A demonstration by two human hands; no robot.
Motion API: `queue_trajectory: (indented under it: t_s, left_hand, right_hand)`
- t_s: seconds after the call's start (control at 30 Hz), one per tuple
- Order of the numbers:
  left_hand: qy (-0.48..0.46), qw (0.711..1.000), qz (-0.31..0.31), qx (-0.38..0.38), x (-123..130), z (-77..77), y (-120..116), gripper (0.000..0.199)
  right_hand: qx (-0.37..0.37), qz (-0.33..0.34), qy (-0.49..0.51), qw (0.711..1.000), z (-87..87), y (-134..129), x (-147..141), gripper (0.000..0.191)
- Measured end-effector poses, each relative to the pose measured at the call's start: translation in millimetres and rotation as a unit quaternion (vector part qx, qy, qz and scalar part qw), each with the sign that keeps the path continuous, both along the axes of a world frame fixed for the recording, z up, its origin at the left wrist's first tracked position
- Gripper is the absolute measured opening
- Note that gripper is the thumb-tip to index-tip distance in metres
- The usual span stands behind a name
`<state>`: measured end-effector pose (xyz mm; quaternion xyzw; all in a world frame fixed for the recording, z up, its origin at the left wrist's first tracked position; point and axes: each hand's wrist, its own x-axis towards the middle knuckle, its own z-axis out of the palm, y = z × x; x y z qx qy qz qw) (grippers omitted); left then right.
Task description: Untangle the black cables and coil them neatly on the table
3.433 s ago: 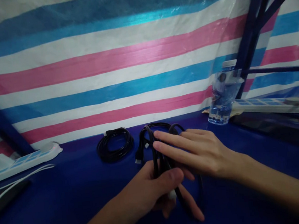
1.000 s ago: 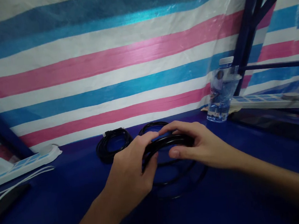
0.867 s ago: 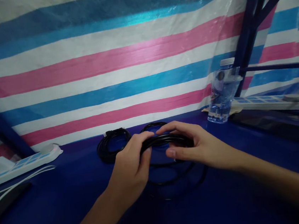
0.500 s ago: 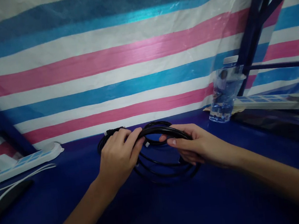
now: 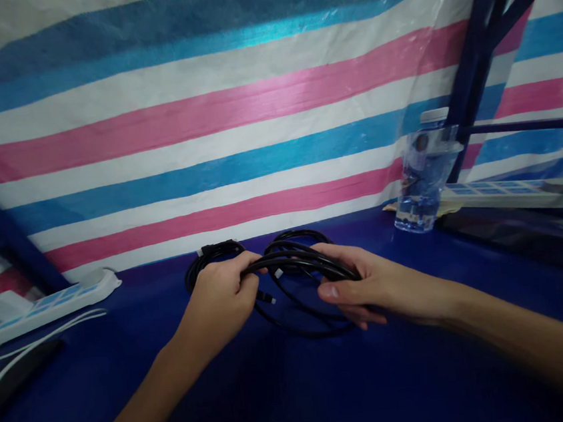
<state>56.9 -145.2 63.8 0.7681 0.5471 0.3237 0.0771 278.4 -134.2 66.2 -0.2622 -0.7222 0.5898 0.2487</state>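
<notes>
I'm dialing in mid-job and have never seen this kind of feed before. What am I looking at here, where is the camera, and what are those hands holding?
There is no machine here: these are a person's two bare hands, filmed by one camera worn on their head, looking forward and down. The left hand and right hand both grip a loose black cable coil, each on one side. It sits over a blue table. Behind the left hand lies a second coiled cable. A water bottle stands far right, with a white power strip at left and another power strip at right. A striped tarp forms the back wall.
</notes>
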Motion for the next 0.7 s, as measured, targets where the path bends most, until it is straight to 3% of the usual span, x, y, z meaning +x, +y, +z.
queue_trajectory:
  t_s: [0.17, 0.23, 0.33, 0.4, 0.57, 0.7]
  left_hand:
    - [-0.211, 0.967, -0.064, -0.128, -3, 1.6, 3, 0.037]
    - [-0.206, 0.967, -0.059, -0.136, -6, 1.8, 4, 0.037]
    - [-0.134, 0.989, 0.004, -0.058, -11, 0.9, 7, 0.037]
    - [-0.153, 0.987, 0.029, -0.049, -13, -1.4, 11, 0.036]
    - [-0.319, 0.939, -0.002, -0.125, -15, -9.5, 26, 0.031]
    - [-0.344, 0.922, -0.021, -0.176, -13, -13.4, 28, 0.03]
  right_hand:
    - [-0.008, -0.01, 0.044, 0.999, -2.0, 4, 0, 0.029]
    - [-0.04, -0.003, 0.082, 0.996, -3.8, 5, 1, 0.025]
    - [-0.063, -0.012, 0.112, 0.992, -2.7, 6, 3, 0.023]
    - [-0.046, -0.011, 0.079, 0.996, 1.0, 6, 6, 0.024]
    - [0.053, -0.038, -0.105, 0.992, 7.7, 15, 13, 0.045]
    - [0.043, -0.106, -0.105, 0.988, 5.6, 25, 15, 0.048]
